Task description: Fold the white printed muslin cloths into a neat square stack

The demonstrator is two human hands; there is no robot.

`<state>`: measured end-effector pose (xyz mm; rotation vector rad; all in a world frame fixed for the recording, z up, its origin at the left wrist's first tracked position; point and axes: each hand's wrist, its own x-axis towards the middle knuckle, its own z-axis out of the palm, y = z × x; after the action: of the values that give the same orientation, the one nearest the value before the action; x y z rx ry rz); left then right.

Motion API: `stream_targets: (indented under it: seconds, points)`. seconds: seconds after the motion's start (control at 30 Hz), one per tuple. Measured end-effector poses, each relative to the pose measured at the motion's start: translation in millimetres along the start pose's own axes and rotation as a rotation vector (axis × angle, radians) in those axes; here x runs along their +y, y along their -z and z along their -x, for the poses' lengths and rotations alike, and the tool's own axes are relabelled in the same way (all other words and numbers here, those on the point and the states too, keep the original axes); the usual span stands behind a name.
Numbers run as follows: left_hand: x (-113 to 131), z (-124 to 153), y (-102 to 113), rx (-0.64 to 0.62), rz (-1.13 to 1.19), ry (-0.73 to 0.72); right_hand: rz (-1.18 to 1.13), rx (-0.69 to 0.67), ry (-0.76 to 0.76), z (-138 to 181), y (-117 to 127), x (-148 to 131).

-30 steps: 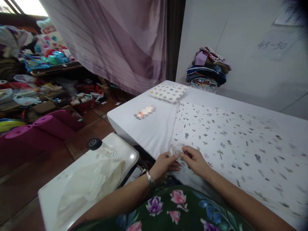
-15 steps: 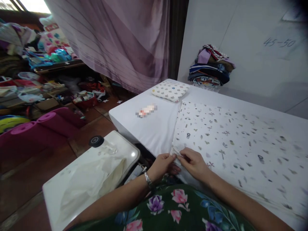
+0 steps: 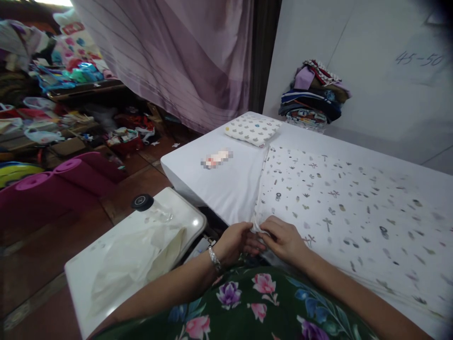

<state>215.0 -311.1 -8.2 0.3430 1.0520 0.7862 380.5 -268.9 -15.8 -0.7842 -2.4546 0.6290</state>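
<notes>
A white cotton cloth (image 3: 318, 203) printed with small palm trees and leaves lies spread over the white bed (image 3: 198, 184). Its near left corner is bunched between my two hands. My right hand (image 3: 286, 240) pinches that corner between thumb and fingers. From the other side, my left hand (image 3: 231, 243), with a silver band at the wrist, has its thumb against the same corner and its fingers curled underneath. A small patterned pillow (image 3: 251, 131) rests near the far edge of the bed. Left of it lies a small pixelated item (image 3: 216, 159).
To my left stands a low white table (image 3: 81, 274) with a crumpled pale sheet (image 3: 130, 259) and a black round lid (image 3: 142, 202). Folded clothes (image 3: 313, 97) are stacked by the wall. Behind the bed hangs a purple curtain (image 3: 184, 56); pink rolled mats (image 3: 71, 182) lie on the floor.
My left hand has turned slightly and its fingers have loosened a little around the cloth corner. My right hand keeps its pinch there. The view has shifted slightly.
</notes>
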Motion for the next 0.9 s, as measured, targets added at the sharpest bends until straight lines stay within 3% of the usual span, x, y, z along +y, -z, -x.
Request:
stream_targets:
  seconds: [0.2, 0.33, 0.53, 0.67, 0.9]
  points:
    - [4.5, 3.1, -2.2, 0.015, -0.094, -0.037, 0.072, -0.005, 0.004, -1.1, 2.0, -2.8]
    - [6.2, 3.1, -1.5, -0.027, -0.127, -0.071, -0.095, 0.033, -0.067, -2.4, 3.2, -3.8]
    - [5.7, 5.0, -0.8, 0.047, -0.274, -0.169, -0.299, 0.181, -0.252, -3.1, 3.5, -1.2]
    - [1.5, 4.6, -0.8, 0.115, -0.485, -0.307, -0.245, 0.234, -0.189, -2.3, 1.9, -3.6]
    - [0.5, 7.8, -1.4, 0.058, -0.307, -0.258, -0.245, 0.123, -0.082, -0.4, -2.5, -3.4]
